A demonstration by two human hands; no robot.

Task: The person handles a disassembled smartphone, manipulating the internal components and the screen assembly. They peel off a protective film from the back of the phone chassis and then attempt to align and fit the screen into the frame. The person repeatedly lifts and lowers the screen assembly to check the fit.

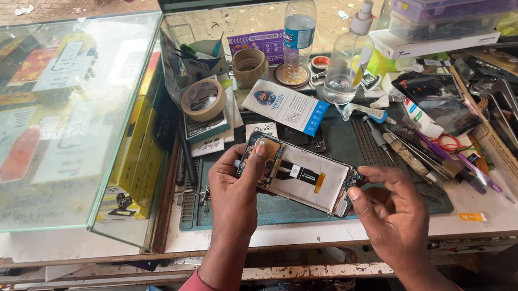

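Opened smartphone with exposed grey inner frame and black ribbon cable (300, 176), held just above the dark green work mat (343, 139). Left hand (233, 193) is clamped on its upper end, thumb on top. Right hand (391, 206) pinches the lower corner, its remaining fingers spread apart.

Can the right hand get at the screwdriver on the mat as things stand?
Probably yes. The right hand only pinches the opened phone's lower corner, and the screwdriver lies just beyond it on the green mat, uncovered, with crowded tools alongside.
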